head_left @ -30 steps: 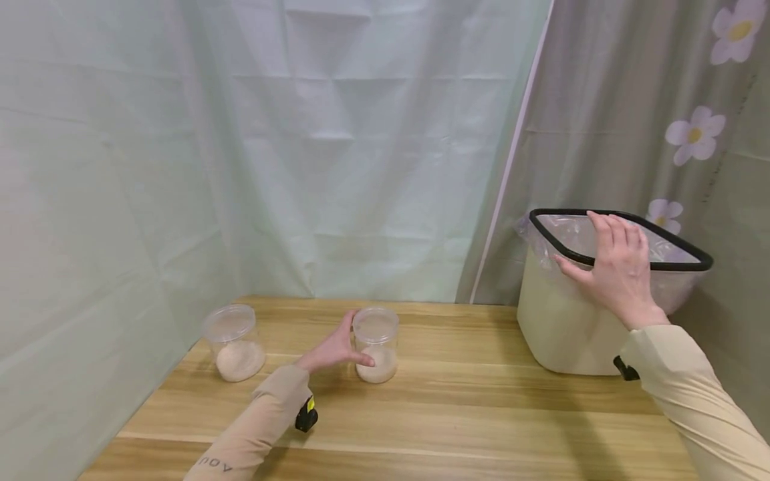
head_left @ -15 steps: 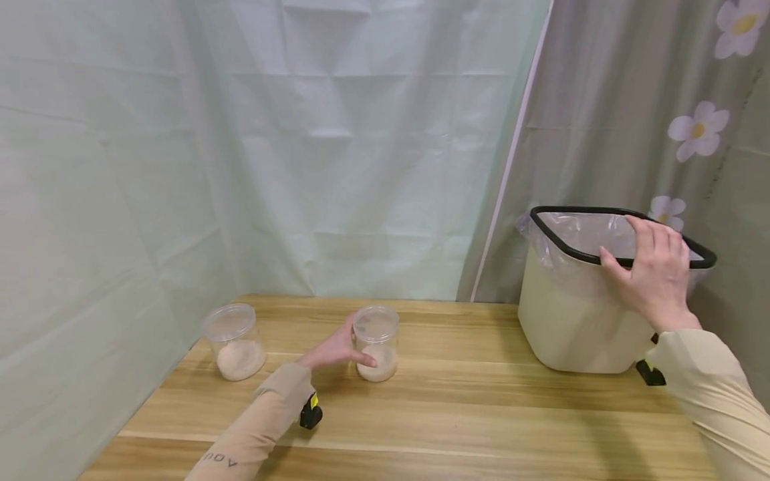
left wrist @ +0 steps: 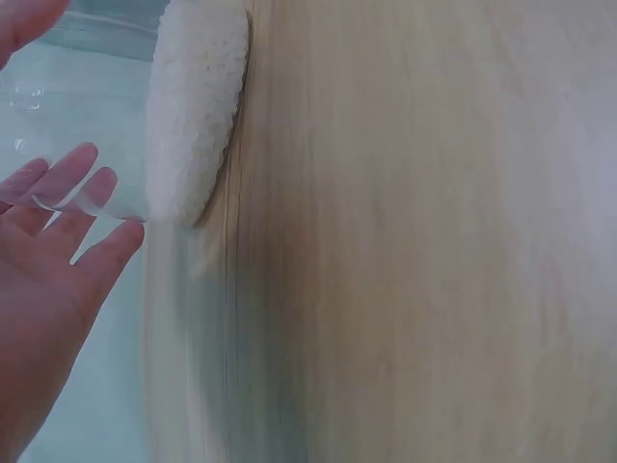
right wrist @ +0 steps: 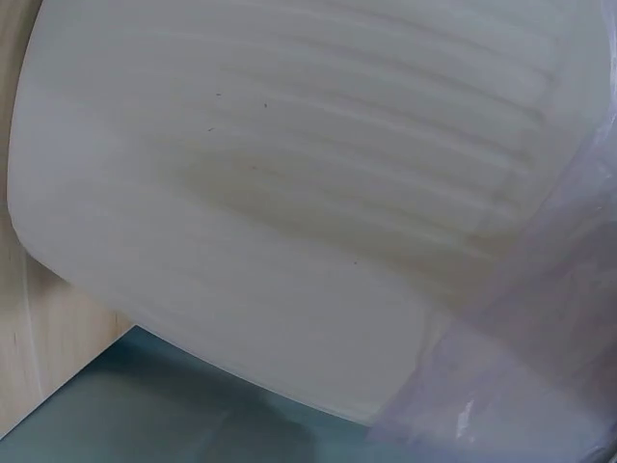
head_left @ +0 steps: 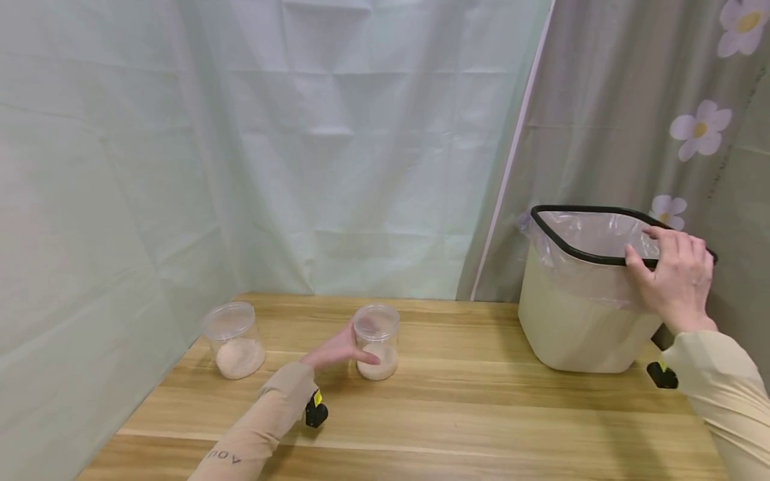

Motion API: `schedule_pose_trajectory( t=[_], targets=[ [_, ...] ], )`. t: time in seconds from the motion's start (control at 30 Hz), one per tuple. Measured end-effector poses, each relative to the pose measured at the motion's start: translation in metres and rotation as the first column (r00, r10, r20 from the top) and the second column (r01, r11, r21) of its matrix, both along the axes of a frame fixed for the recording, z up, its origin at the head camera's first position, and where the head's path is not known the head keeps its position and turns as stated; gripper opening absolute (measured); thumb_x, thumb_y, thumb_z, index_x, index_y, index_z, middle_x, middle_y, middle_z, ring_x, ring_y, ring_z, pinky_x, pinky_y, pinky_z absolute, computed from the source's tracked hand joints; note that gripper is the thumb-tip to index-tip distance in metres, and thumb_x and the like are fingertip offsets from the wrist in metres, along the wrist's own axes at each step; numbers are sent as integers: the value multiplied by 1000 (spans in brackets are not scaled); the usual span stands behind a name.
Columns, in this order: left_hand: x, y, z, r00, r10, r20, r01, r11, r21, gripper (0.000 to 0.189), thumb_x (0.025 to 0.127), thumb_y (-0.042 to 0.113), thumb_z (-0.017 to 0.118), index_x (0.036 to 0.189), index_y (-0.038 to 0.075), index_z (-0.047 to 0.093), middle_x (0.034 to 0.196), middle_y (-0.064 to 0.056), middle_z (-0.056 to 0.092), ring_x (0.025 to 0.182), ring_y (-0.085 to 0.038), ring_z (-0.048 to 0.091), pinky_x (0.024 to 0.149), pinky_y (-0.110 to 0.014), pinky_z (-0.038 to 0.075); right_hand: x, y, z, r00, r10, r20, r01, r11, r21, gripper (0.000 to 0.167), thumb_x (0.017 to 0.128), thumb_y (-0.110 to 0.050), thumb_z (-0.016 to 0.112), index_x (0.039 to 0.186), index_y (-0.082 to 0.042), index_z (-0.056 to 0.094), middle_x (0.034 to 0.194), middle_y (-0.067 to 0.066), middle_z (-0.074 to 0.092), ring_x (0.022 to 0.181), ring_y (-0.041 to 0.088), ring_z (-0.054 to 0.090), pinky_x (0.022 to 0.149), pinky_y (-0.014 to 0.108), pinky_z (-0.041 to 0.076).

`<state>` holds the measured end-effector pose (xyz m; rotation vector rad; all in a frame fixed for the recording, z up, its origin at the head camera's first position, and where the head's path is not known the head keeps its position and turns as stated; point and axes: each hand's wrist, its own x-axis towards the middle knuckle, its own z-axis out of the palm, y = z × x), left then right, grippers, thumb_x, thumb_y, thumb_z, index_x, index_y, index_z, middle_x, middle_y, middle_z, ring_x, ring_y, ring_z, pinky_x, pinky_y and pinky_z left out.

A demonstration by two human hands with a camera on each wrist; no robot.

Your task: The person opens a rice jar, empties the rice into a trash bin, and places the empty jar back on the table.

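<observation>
My left hand (head_left: 337,347) holds the right-hand clear plastic jar (head_left: 377,327), thumb across its front and fingers behind. In the left wrist view those fingers (left wrist: 72,188) show through the clear wall, beside a layer of white rice-like grains (left wrist: 193,106). The jar stands upright on the table. At the right, my right hand (head_left: 676,277) is over the near-right rim of a cream trash bin (head_left: 589,321), fingers spread and reaching over the opening. A clear bag (head_left: 601,230) lines the bin under its black rim. In the right wrist view the bin's side (right wrist: 241,193) fills most of the picture; the hand is hidden there.
A second lidded clear jar (head_left: 231,341), with pale grains slanted inside, stands at the left near the table edge. The wooden table (head_left: 469,414) runs back to a pale curtain (head_left: 361,167). A grey flowered curtain (head_left: 601,100) hangs behind the bin.
My right hand has slid right along the bin's rim, from the middle of its near edge toward the right corner. The left hand and both jars have hardly moved.
</observation>
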<state>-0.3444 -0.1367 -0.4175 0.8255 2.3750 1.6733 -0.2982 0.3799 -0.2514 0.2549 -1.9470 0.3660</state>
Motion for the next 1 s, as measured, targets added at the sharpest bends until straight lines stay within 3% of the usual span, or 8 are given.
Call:
schedule_pose_trajectory(
  t=[0.17,0.3,0.53,0.77,0.87,1.0],
  targets=[
    [0,1,-1,1000,15,23,-15,1000,7,91,66,4,78,137,5,22,127,-17,39,117,-31,36,97,-50,21,-1,2,-5,1000,3,-13,-3,1000,3,37,80,-30,52,96,3,57,95,26,51,89,47,40,74,58,24],
    [4,2,1,998,53,33,-53,999,-11,92,68,9,78,139,6,20,130,-14,37,119,-29,33,97,-50,21,-1,3,-8,999,1,-34,-1,1000,13,33,81,-28,50,84,4,56,86,24,53,83,45,41,71,57,25],
    [7,6,5,995,96,24,-95,994,-47,97,67,24,79,140,10,16,125,-13,39,113,-32,40,90,-47,33,-4,4,-9,995,10,-96,-4,998,58,35,83,-29,46,71,4,52,72,24,52,71,43,41,65,55,25],
    [8,12,11,989,150,3,-151,989,10,86,68,12,77,135,7,23,115,-14,44,105,-35,46,84,-49,37,-7,4,-7,987,16,-159,-4,997,78,36,83,-25,44,57,0,45,60,19,48,62,42,42,59,54,24],
    [10,13,15,988,152,-14,-151,988,23,87,67,12,78,136,8,23,117,-13,43,104,-34,45,81,-46,39,-7,3,-6,988,-1,-154,11,998,65,40,84,-23,43,51,-2,42,55,18,46,58,41,41,56,52,23],
    [29,18,38,987,149,-62,-149,989,10,88,67,12,76,136,4,22,121,-14,40,105,-35,43,79,-46,40,-7,2,-3,989,-29,-146,35,999,37,44,85,-22,42,44,-6,36,48,16,41,52,40,39,54,51,22]
  ],
)
